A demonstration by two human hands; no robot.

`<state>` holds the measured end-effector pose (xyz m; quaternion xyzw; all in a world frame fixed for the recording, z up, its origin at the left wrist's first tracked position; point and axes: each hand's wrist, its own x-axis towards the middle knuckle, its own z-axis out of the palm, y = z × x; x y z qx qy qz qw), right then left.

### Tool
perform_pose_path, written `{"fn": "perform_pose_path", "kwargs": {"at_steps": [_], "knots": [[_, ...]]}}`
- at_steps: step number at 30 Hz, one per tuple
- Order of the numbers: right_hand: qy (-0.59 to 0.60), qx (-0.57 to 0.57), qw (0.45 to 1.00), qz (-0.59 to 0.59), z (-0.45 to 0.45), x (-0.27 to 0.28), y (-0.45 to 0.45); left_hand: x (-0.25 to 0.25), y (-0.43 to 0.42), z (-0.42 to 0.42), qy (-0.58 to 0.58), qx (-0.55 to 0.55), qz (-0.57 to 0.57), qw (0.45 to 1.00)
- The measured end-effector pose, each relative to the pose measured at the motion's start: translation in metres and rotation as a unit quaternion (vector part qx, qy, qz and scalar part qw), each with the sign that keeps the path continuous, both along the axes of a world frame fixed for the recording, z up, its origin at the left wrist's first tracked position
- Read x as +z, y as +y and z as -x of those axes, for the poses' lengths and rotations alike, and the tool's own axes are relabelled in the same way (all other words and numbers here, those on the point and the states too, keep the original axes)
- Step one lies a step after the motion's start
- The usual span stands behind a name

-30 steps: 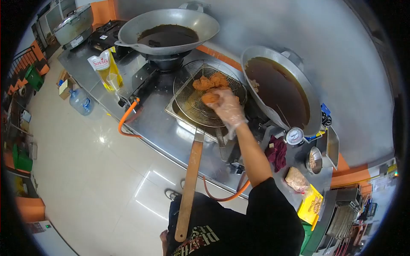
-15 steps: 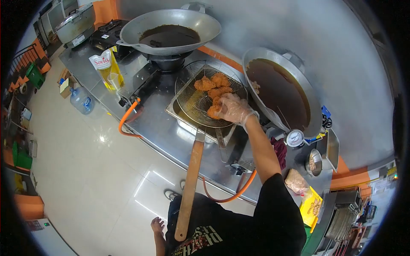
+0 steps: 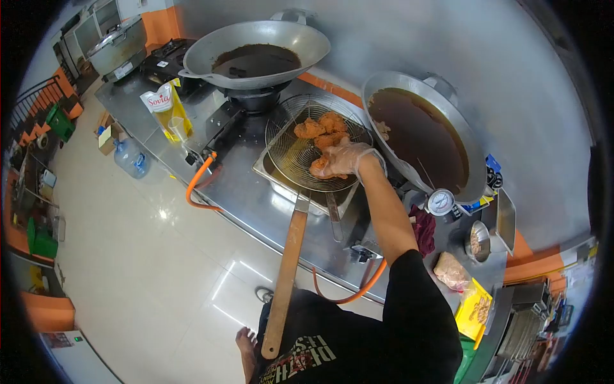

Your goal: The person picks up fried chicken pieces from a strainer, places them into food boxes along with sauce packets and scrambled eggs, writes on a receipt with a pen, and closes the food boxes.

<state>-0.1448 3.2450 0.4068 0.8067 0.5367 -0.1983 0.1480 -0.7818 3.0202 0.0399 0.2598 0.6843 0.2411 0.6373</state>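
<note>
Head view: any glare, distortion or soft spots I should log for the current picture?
Head view: strong fisheye curvature with black corners; a bright glare spot and streaks on the floor; diffuse sheen on the steel wall; fried pieces fairly clear; figures on the dial gauge too small to read.

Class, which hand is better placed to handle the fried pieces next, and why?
Right, I'd judge: the gloved right hand is at the fried pieces on the wire strainer, while the bare left hand hangs low, away from the counter.
</note>
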Motion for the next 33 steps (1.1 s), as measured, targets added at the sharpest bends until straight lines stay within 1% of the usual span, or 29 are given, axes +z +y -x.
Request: {"fn": "perform_pose_path", "kwargs": {"at_steps": [1,3,4,5,7,8,10,11,12,13,14,16,19,20,23,24,27,28,30,33], "knots": [[0.0,-0.002,1.0,0.003,-0.001,-0.002,0.0,0.067,0.023,-0.039,-0.021,0.039,-0.017,0.999],[0.056,0.009,0.998,-0.018,-0.01,-0.005,-0.005,0.171,0.05,-0.088,-0.162,-0.011,-0.056,0.985],[0.085,0.017,0.996,-0.027,-0.012,-0.007,-0.008,0.22,0.056,-0.107,-0.235,-0.044,-0.07,0.969],[0.088,0.01,0.995,-0.036,-0.012,-0.009,-0.008,0.259,0.061,-0.125,-0.307,-0.076,-0.086,0.945],[0.098,-0.003,0.994,-0.053,-0.008,-0.012,-0.009,0.314,0.065,-0.148,-0.419,-0.145,-0.075,0.893],[0.113,-0.005,0.992,-0.056,-0.007,-0.011,-0.01,0.33,0.066,-0.155,-0.471,-0.18,-0.067,0.861],[0.141,-0.013,0.988,-0.065,-0.008,-0.007,-0.012,0.349,0.069,-0.167,-0.448,-0.249,-0.092,0.854],[0.181,-0.019,0.981,-0.072,-0.013,-0.015,-0.011,0.353,0.067,-0.168,-0.435,-0.283,-0.102,0.849],[0.22,-0.025,0.972,-0.078,-0.022,-0.028,-0.006,0.349,0.068,-0.169,-0.439,-0.291,-0.112,0.843],[0.257,-0.031,0.962,-0.083,-0.024,-0.03,-0.005,0.35,0.069,-0.17,-0.425,-0.298,-0.109,0.848],[0.317,-0.091,0.938,-0.107,-0.026,-0.035,-0.007,0.352,0.071,-0.17,-0.411,-0.303,-0.105,0.854],[0.427,-0.208,0.867,-0.152,-0.017,-0.023,-0.012,0.354,0.071,-0.171,-0.391,-0.307,-0.101,0.862],[0.469,-0.378,0.769,-0.212,0.011,0.005,-0.029,0.35,0.07,-0.165,-0.376,-0.309,-0.102,0.867],[0.492,-0.381,0.749,-0.228,0.004,-0.003,-0.029,0.348,0.071,-0.165,-0.377,-0.311,-0.105,0.866],[0.704,-0.357,0.58,-0.203,-0.003,-0.011,-0.043,0.346,0.076,-0.162,-0.381,-0.331,-0.117,0.855],[0.746,-0.35,0.526,-0.21,0.004,-0.007,-0.05,0.346,0.078,-0.162,-0.382,-0.341,-0.121,0.85],[0.819,-0.355,0.366,-0.264,0.041,0.015,-0.078,0.339,0.08,-0.161,-0.404,-0.347,-0.122,0.838],[0.857,-0.301,0.326,-0.262,0.048,0.015,-0.085,0.339,0.081,-0.163,-0.4,-0.344,-0.121,0.841],[0.898,-0.275,0.239,-0.246,0.069,0.022,-0.101,0.341,0.083,-0.162,-0.386,-0.344,-0.11,0.849],[0.926,-0.254,0.134,-0.245,0.114,0.035,-0.141,0.346,0.079,-0.161,-0.412,-0.291,-0.081,0.859]]}}
